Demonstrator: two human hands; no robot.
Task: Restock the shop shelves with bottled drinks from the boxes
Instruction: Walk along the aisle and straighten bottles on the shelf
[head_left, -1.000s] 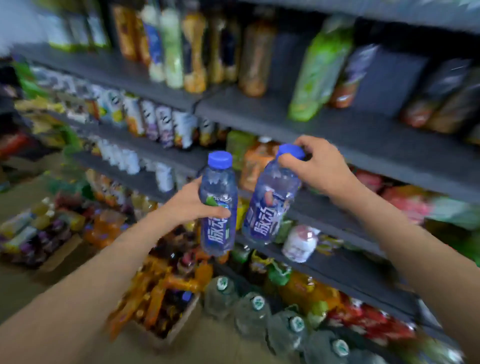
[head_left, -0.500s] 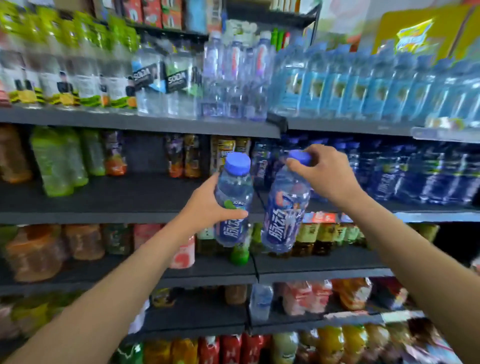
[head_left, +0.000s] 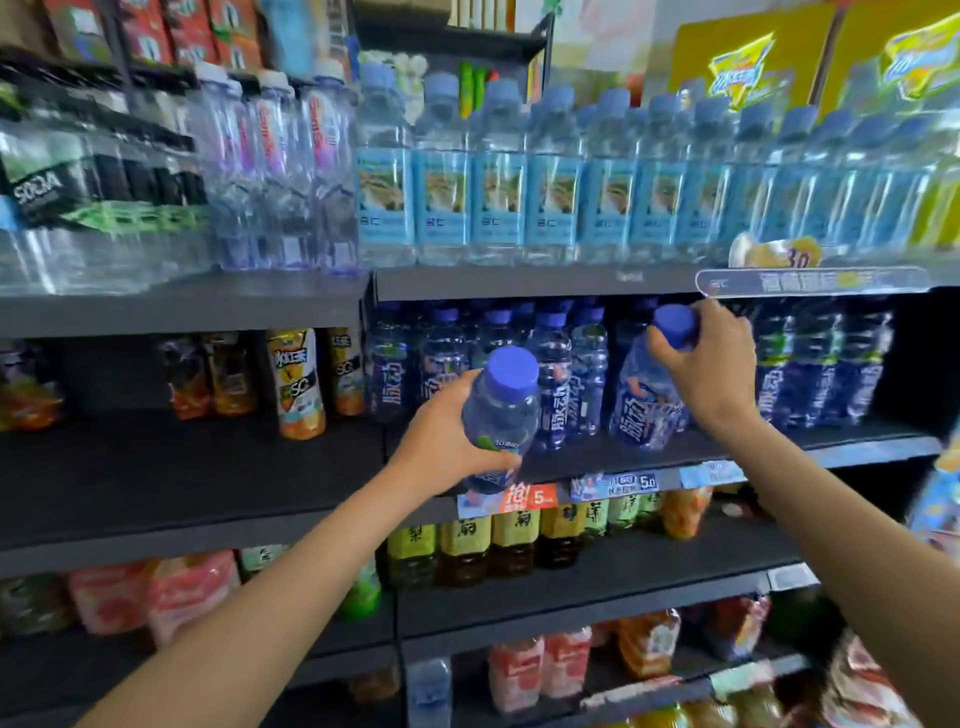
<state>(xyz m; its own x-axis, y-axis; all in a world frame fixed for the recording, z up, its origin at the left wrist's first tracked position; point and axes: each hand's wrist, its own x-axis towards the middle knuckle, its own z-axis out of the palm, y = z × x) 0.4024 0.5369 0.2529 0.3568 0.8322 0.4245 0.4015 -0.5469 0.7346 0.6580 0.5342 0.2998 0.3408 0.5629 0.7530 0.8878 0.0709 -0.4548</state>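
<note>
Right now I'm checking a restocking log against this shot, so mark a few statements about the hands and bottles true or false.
1. Each hand holds a blue-capped bottle. True: left hand, right hand.
2. The right hand grips its bottle by the base. False: its fingers hold the cap.
3. The left bottle stands on the shelf. False: it is held in front of the shelf edge.
4. Matching bottles already stand on that shelf. True.

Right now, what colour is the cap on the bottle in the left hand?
Blue-violet: the cap shows best in the head view, the only one.
</note>
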